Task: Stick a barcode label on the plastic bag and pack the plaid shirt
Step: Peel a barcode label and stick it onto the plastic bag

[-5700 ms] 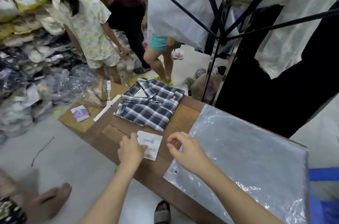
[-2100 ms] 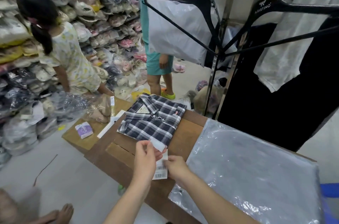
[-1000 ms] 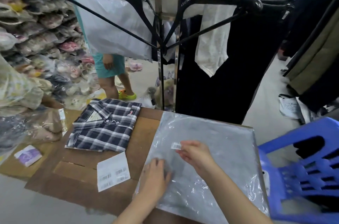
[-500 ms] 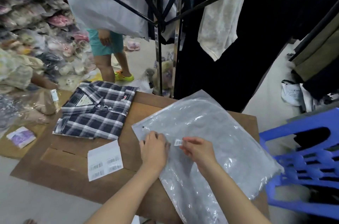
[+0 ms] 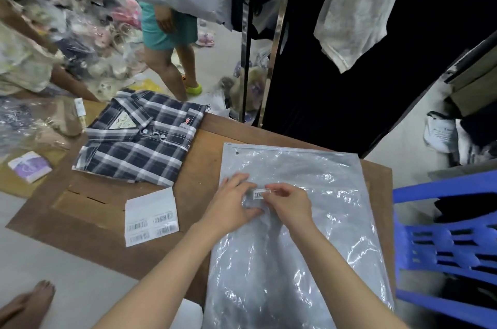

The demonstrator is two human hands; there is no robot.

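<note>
A clear plastic bag (image 5: 309, 234) lies flat on the brown wooden table (image 5: 204, 140), on its right half. My right hand (image 5: 289, 206) pinches a small white barcode label (image 5: 260, 193) just above the bag's upper part. My left hand (image 5: 231, 205) presses flat on the bag right beside the label, fingers spread. A folded dark plaid shirt (image 5: 139, 137) rests on the table's far left corner, apart from both hands. A white label sheet (image 5: 150, 217) with several barcodes lies on the table between the shirt and the bag.
A blue plastic chair (image 5: 446, 248) stands at the right. Black garments and a clothes rack (image 5: 247, 32) hang behind the table. Two people stand at the far left by piles of bagged goods (image 5: 53, 32). A bare foot (image 5: 29, 301) shows at bottom left.
Both hands left the label sheet and moved right onto the bag. The right hand now carries one peeled label, and the bag has been turned to lie straight.
</note>
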